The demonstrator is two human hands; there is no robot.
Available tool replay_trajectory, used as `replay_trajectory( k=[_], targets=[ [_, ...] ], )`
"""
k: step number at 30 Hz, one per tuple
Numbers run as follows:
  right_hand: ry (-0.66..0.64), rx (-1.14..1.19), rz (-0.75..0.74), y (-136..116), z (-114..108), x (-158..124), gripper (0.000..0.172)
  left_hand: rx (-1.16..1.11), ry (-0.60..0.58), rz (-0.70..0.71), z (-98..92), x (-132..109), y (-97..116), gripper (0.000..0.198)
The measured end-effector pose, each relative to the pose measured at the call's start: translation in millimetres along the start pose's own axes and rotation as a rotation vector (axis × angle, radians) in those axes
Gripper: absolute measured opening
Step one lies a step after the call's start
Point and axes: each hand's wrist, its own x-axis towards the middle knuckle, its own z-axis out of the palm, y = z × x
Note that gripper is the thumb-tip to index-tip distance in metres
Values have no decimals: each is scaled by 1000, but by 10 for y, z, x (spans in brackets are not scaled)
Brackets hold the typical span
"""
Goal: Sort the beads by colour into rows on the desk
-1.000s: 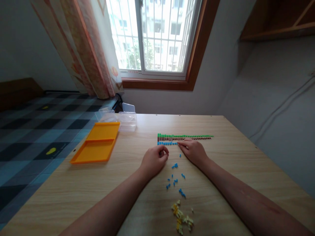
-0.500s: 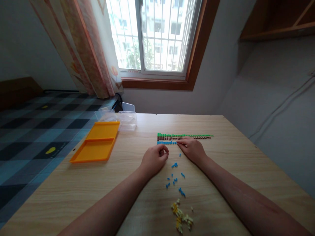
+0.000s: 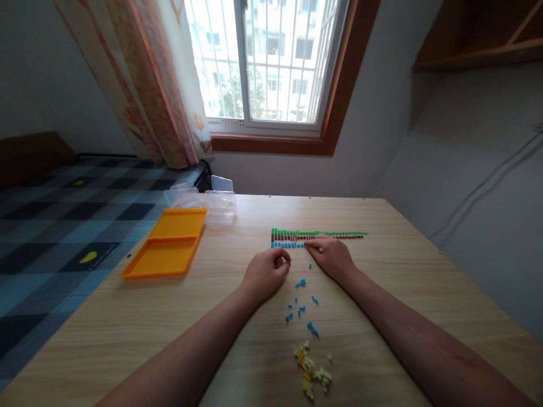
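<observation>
My right hand [image 3: 331, 253] lies at the right end of a row of small blue building bricks [image 3: 283, 245], its fingertips closed on the last blue brick. Beyond that row run a brown row [image 3: 292, 238] and a green row [image 3: 291, 232] of bricks, partly covered by the hand. My left hand [image 3: 267, 272] rests on the table just below the blue row, fingers curled in; whether a brick is inside is hidden. Loose blue bricks [image 3: 302, 282] lie scattered between my forearms. Closer to me is a pile of yellow and cream bricks [image 3: 310, 370].
An open orange case [image 3: 169, 257] lies at the table's left side. Clear plastic boxes [image 3: 219, 208] with raised lids stand behind it. A bed with a checked cover [image 3: 51, 226] adjoins the table [image 3: 424, 282] on the left; a window [image 3: 280, 62] is ahead.
Both hands hold practically the same places and poses. The whole view has shifted very slightly; no brick has visibly moved along the rows.
</observation>
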Motion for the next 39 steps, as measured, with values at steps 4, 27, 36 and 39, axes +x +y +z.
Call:
replay_trajectory(
  k=[4,27,36,39],
  targets=[
    [6,13,-1,3,1,6,21,6,-1,1,-1,1,1,12],
    [28,91,-34,36,-12,-35,22,-21,-12,2,-11,-6,-5,12],
    [-176,334,-235,109,-228,-145,15,-34,-10,4,-20,-11,-5,11],
    [-228,313,-263,90,-268,-195,10,-42,-5,13,-26,-16,0,10]
  ],
)
